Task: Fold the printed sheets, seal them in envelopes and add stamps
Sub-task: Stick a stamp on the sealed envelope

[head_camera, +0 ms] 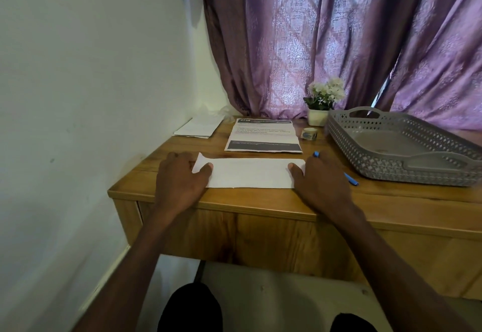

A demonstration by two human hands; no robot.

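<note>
A folded white sheet (250,173) lies as a long strip near the front edge of the wooden desk (260,201). My left hand (180,175) holds its left end, thumb on top, and that corner is lifted a little. My right hand (320,180) holds the right end, thumb pressed on the paper. Behind the strip lies a stack of printed sheets (263,135) with dark bands. White envelopes (199,127) sit at the desk's far left corner. A small roll of stamps (309,133) stands right of the printed sheets.
A grey perforated tray (401,149) fills the desk's right side. A blue pen (349,177) lies partly under my right hand. A white pot of flowers (320,104) stands at the back before purple curtains. A white wall runs close along the left.
</note>
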